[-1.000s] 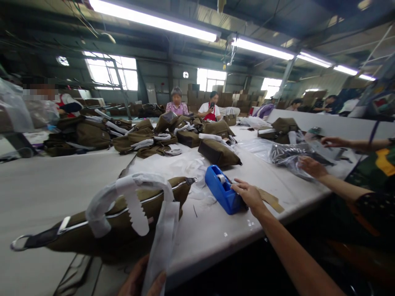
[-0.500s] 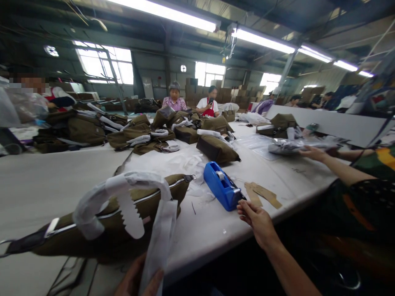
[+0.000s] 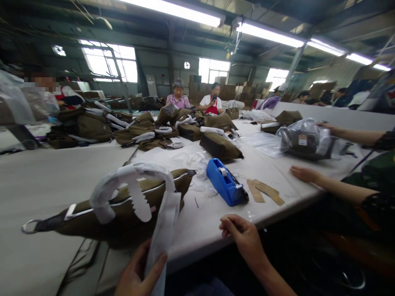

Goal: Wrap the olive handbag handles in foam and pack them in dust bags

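An olive-green bag (image 3: 123, 224) with a silver zip lies in front of me on the left, its handle (image 3: 105, 193) wrapped in white paper. A toothed white strip hangs from the handle's wrapping. My left hand (image 3: 142, 269), at the lower middle, is closed on a long white paper strip (image 3: 163, 230) running down from the handle's end. My right hand (image 3: 242, 234) is near the table's front edge, with thumb and fingertips pinched; anything between them is too small to make out. A blue tape dispenser (image 3: 224, 183) stands just beyond it, apart from the fingers.
Brown card pieces (image 3: 267, 191) lie right of the dispenser. White paper scraps (image 3: 175, 158) and several olive bags (image 3: 220, 144) are farther back. On the right, a co-worker's hands (image 3: 305, 174) are by a bag in clear plastic (image 3: 305, 139). Other people sit across the table.
My right hand has drawn back from the dispenser's front end, toward me and left, still pinched. My left hand keeps hold of the strip. The co-worker's plastic-covered bag now stands up.
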Motion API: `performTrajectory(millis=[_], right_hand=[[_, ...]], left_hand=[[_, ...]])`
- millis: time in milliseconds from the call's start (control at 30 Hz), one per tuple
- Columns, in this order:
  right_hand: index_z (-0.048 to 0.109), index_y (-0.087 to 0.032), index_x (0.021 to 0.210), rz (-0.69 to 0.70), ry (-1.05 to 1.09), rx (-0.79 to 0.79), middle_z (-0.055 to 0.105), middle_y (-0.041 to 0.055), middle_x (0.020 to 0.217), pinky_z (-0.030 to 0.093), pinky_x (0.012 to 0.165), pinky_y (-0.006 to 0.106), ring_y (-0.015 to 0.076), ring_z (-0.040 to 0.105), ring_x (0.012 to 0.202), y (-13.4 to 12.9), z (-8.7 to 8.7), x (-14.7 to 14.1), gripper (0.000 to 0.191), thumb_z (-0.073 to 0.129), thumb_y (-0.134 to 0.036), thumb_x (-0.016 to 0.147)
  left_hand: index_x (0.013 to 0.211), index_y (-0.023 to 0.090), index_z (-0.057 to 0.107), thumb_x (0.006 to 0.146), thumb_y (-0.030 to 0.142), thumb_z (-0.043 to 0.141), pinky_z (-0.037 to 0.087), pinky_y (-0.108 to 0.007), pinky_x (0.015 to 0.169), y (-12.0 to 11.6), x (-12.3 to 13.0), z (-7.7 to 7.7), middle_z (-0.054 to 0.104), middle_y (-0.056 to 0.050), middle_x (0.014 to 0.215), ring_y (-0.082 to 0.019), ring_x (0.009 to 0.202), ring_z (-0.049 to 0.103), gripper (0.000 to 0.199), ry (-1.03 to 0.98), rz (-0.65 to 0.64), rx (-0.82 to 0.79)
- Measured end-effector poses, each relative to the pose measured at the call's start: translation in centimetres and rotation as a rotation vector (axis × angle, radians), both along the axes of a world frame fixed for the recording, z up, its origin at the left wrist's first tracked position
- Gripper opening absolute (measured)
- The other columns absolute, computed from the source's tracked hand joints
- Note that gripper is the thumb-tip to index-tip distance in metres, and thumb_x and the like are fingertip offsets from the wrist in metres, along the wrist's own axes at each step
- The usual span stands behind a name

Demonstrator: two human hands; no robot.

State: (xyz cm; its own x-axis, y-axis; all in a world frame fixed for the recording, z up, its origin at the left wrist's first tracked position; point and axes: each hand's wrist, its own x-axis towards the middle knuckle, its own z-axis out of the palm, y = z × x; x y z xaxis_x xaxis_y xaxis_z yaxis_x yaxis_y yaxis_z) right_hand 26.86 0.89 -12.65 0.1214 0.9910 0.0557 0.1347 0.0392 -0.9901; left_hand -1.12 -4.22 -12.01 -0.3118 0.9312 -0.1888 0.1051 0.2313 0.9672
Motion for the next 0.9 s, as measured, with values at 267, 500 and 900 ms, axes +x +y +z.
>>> performTrajectory(millis=[267, 500, 900], right_hand=[[0.072, -0.013, 0.08, 0.536, 0.163, -0.119, 0.071, 0.0056, 0.066, 0.05, 0.055, 0.023, 0.0131, 0.063, 0.053, -2.8, 2.8, -9.4, 0.035, 0.068, -0.046, 0.088], [0.072, -0.014, 0.068, 0.484, -0.173, -0.094, 0.068, 0.0045, 0.057, 0.044, 0.051, 0.024, 0.0152, 0.06, 0.049, -0.9, 2.8, -12.0, 0.03, 0.066, -0.038, 0.086], [0.071, -0.017, 0.069, 0.46, -0.319, -0.139, 0.061, 0.0, 0.051, 0.032, 0.048, 0.023, 0.0135, 0.053, 0.05, 0.9, 0.3, -11.0, 0.038, 0.075, -0.054, 0.079]], left_hand=[[0.107, 0.018, 0.069, 0.071, 0.052, 0.079, 0.056, -0.035, 0.087, -0.6, 0.9, 1.2, 0.077, -0.008, 0.101, -0.03, 0.097, 0.071, 0.05, -0.005, -0.041, 0.084], [0.103, 0.02, 0.071, 0.072, 0.047, 0.079, 0.056, -0.034, 0.087, -0.9, 0.6, 1.5, 0.077, -0.008, 0.1, -0.03, 0.096, 0.072, 0.043, 0.011, -0.07, 0.094], [0.108, 0.019, 0.069, 0.067, 0.049, 0.084, 0.056, -0.038, 0.09, -0.9, 0.7, 1.1, 0.077, -0.01, 0.105, -0.032, 0.1, 0.071, 0.054, -0.186, -0.028, 0.055]])
